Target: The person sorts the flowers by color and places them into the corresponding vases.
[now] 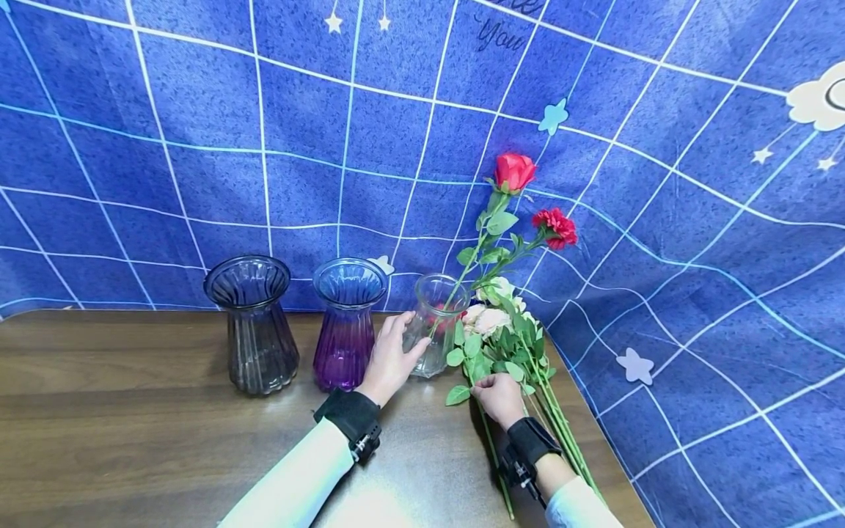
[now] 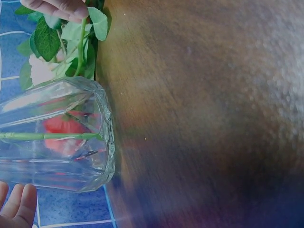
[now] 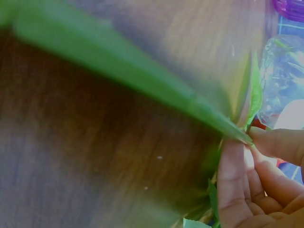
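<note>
My left hand (image 1: pixel 394 356) is at the left side of a clear glass vase (image 1: pixel 432 359), its fingers extended and thumb spread in front. In the left wrist view its fingertips (image 2: pixel 20 202) lie close beside the glass. A red rose (image 1: pixel 515 173) stands tilted in this vase, its green stem (image 2: pixel 52 136) reaching the bottom. A red carnation (image 1: pixel 556 228) leans right above the vase; where its stem ends is hidden. My right hand (image 1: pixel 499 400) pinches a leafy green flower stem (image 3: pixel 190 97) between thumb and fingers. A red bloom (image 2: pixel 64 133) shows through the glass.
Left of the clear vase stand a purple-blue glass vase (image 1: pixel 343 345) and a dark grey glass vase (image 1: pixel 260 345). On the right of the wooden table (image 1: pixel 132 418) lie pale flowers (image 1: pixel 488 320) with long green stems (image 1: pixel 561 422). A blue gridded cloth (image 1: pixel 297 183) hangs behind.
</note>
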Demonstrator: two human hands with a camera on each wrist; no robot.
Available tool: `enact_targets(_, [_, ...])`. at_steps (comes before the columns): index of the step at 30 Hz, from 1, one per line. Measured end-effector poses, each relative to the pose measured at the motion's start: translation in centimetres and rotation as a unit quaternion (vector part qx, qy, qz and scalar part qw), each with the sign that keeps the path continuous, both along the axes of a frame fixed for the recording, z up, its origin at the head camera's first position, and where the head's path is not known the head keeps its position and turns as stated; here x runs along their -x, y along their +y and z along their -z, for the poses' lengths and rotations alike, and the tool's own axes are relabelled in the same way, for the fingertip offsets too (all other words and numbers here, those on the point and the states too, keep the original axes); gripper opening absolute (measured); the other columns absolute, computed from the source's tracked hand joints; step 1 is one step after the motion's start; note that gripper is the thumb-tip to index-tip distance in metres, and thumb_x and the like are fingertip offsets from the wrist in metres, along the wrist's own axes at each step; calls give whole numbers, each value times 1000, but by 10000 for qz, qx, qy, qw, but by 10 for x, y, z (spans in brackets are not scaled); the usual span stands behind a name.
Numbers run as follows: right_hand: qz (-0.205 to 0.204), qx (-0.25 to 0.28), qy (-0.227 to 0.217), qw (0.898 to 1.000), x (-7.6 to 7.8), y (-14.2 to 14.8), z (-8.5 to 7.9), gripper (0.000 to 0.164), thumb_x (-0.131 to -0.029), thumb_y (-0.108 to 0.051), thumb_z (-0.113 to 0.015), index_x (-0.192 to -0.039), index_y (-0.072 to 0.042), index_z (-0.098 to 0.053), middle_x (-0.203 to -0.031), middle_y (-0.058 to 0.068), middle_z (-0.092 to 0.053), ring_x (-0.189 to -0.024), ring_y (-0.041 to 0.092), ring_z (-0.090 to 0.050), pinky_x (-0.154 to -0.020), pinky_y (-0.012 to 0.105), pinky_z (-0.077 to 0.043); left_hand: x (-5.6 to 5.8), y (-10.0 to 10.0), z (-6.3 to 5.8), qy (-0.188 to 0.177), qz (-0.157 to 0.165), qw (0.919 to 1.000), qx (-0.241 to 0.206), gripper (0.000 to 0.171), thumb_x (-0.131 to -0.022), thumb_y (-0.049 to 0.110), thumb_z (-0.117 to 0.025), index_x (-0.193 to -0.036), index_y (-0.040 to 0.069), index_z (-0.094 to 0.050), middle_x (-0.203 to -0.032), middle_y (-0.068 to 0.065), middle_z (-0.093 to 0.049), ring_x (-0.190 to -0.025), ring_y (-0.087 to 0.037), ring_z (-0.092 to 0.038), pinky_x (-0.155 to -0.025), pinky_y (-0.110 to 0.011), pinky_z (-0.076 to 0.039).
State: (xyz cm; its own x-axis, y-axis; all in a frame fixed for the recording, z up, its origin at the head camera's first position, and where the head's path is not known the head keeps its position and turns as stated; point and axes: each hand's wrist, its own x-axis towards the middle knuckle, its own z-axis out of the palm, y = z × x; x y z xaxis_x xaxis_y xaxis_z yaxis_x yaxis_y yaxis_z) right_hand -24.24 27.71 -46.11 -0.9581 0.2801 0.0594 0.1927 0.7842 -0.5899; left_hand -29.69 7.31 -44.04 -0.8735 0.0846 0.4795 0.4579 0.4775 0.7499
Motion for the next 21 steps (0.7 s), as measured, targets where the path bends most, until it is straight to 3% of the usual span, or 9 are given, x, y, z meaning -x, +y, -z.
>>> enact_targets(11, [77, 390, 44, 9992, -8, 1, -14, 12, -79, -11, -70, -83, -1, -72, -80, 10, -71, -68, 15, -60, -61, 27, -48, 1, 0, -3, -20, 66, 10000, 10, 50, -84, 25, -70, -126, 4, -52, -120, -15, -55, -107, -28, -56, -90, -42, -49])
enact_targets(21, [379, 1741, 378, 9833, -22, 5, -36, 19, -83, -7, -66, -95, 7, -69, -74, 12, -69, -49, 6, -56, -49, 21, -49, 1, 0, 1, 22, -17, 10000, 14, 50, -83, 25, -70, -126, 6, -53, -120, -15, -55, -106, -29, -57, -89, -42, -49])
